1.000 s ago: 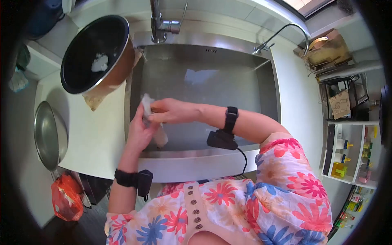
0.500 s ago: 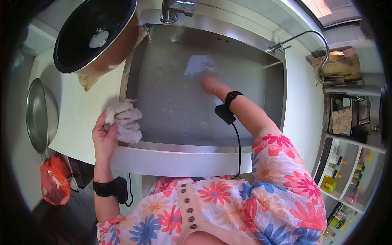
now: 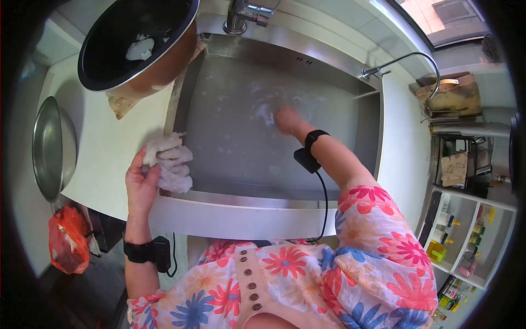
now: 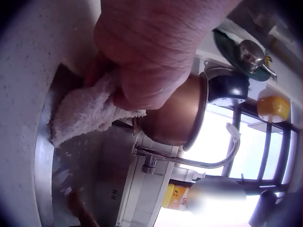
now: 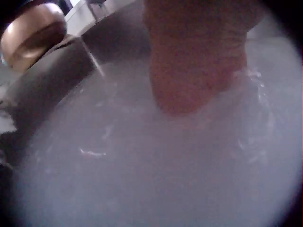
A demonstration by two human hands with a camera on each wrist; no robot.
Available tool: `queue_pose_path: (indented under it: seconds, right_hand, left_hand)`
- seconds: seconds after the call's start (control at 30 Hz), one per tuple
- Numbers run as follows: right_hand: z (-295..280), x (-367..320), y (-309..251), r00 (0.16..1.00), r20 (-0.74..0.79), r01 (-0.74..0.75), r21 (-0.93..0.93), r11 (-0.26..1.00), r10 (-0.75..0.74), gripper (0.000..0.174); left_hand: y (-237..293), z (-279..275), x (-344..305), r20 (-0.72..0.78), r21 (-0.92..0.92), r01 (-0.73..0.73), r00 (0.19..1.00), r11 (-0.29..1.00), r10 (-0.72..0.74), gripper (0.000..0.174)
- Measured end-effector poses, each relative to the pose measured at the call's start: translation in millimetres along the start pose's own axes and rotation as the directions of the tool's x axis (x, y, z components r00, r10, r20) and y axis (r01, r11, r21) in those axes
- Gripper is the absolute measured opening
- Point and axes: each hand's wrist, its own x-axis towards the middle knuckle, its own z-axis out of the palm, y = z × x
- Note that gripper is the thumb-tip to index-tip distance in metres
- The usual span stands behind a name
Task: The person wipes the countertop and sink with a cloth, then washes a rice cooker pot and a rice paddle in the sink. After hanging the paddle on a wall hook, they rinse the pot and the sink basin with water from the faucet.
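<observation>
In the head view my left hand [image 3: 143, 183] grips a bunched white cloth [image 3: 171, 164] at the sink's left front edge, thumb toward me. The left wrist view shows the fuzzy cloth [image 4: 83, 111] hanging from the curled fingers over the steel rim. My right hand [image 3: 287, 119] is down in the cloudy water [image 3: 235, 142] of the steel sink [image 3: 370, 126], ripples around it. In the right wrist view only the back of the right hand [image 5: 194, 80] shows above the surface; its fingers are hidden under the water.
A copper-coloured pot [image 3: 164, 68] with a black inside and a white lump in it stands at the sink's back left corner. A steel bowl [image 3: 55, 148] leans at the far left. Behind the sink rise a faucet [image 3: 241, 16] and a thin curved tap [image 3: 408, 57].
A second ago both hands were together on the cloth over the sink. Since then the left hand has moved left with the cloth, and the right hand has let go and gone into the water.
</observation>
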Motion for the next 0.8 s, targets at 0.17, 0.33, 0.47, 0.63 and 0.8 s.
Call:
queue_pose_path:
  seconds: [0.17, 0.33, 0.47, 0.63, 0.8]
  right_hand:
    - [15.0, 13.4, 10.1, 0.999, -0.043, -0.012, 0.132, 0.991, 0.018, 0.022]
    - [-10.7, -10.6, 8.8, 0.990, 0.099, 0.090, 0.082, 0.993, -0.098, 0.023]
    - [-21.9, -50.7, -2.6, 0.999, 0.006, 0.031, 0.064, 0.997, -0.032, 0.024]
    - [-38.6, -82.1, 34.0, 0.933, -0.329, -0.158, -0.019, 0.987, 0.143, 0.027]
    - [-61.6, -120.4, 44.0, 0.859, -0.415, -0.253, 0.169, 0.953, 0.301, 0.024]
  left_hand:
    - [5.1, 2.4, -0.6, 0.012, -0.034, 0.015, 1.000, 0.999, -0.014, 0.045]
    - [-2.4, 1.4, 0.5, -0.018, 0.003, 0.009, 1.000, 1.000, -0.009, 0.046]
    - [-2.7, -2.3, 3.2, 0.007, -0.001, 0.011, 1.000, 1.000, -0.011, 0.047]
    - [-4.8, -2.0, 4.7, 0.025, -0.034, 0.012, 1.000, 0.999, -0.011, 0.047]
    - [-4.7, -2.7, 6.0, 0.049, -0.028, 0.001, 0.999, 1.000, 0.001, 0.047]
